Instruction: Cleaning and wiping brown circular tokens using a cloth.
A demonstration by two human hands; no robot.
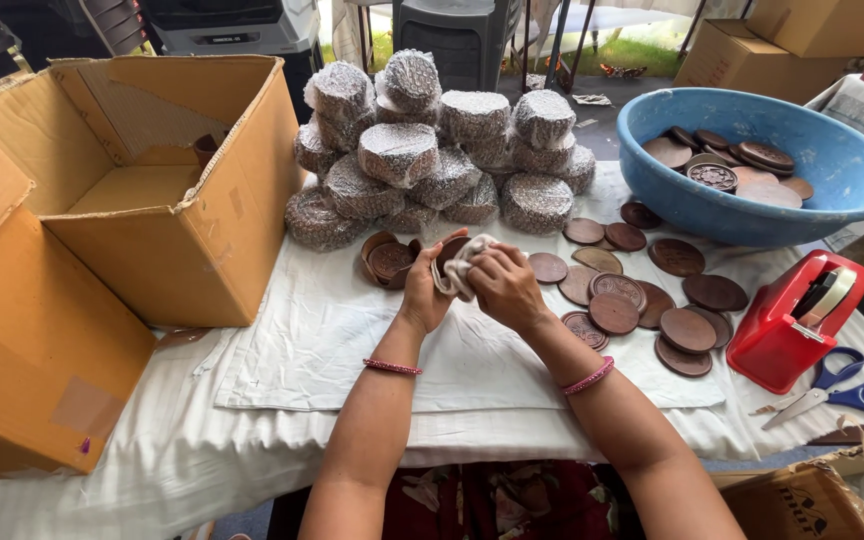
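Note:
My left hand (423, 288) holds a round brown disc (451, 247) upright above the white cloth-covered table (302, 400). My right hand (504, 285) presses a whitish rag (459, 265) against that disc. A small stack of brown discs (389, 259) lies just left of my hands. More brown discs (642, 300) are spread flat on the cloth to the right. Behind my hands rises a pile of round bubble-wrapped bundles (437, 155).
An open cardboard box (167, 180) lies tipped on its side at the left, with another box (22, 340) in front of it. A blue basin (832, 170) with discs sits at back right. A red tape dispenser (794, 315) and blue scissors (847, 393) lie at the right edge.

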